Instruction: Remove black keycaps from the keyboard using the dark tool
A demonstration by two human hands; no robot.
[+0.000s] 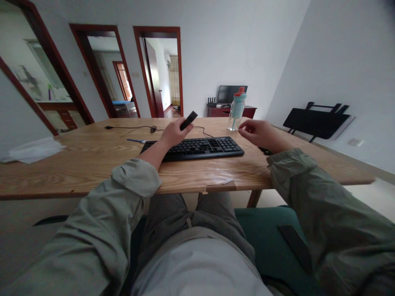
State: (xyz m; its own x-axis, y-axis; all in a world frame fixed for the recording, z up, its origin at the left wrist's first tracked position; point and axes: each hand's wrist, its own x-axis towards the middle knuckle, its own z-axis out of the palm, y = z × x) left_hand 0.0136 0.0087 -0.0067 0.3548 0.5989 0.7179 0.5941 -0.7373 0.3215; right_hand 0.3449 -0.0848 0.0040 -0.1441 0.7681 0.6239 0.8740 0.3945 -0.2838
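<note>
My left hand (173,132) is raised above the left end of a black keyboard (197,147) and grips a slim black bar-shaped device (189,120) that points up and to the right. My right hand (256,132) hovers above the keyboard's right end with its fingers curled loosely together and nothing visible in them. The keyboard lies flat on a wooden table (92,160) in front of me. A clear water bottle (237,109) with a teal lid and an orange cap stands upright just behind the keyboard, to the left of my right hand.
A black cable (135,128) runs across the table behind the keyboard. A blue pen (135,141) lies left of the keyboard. White cloth or paper (32,149) sits at the table's far left. A small dark object (264,150) is under my right wrist. Folded black table (316,122) leans on the right wall.
</note>
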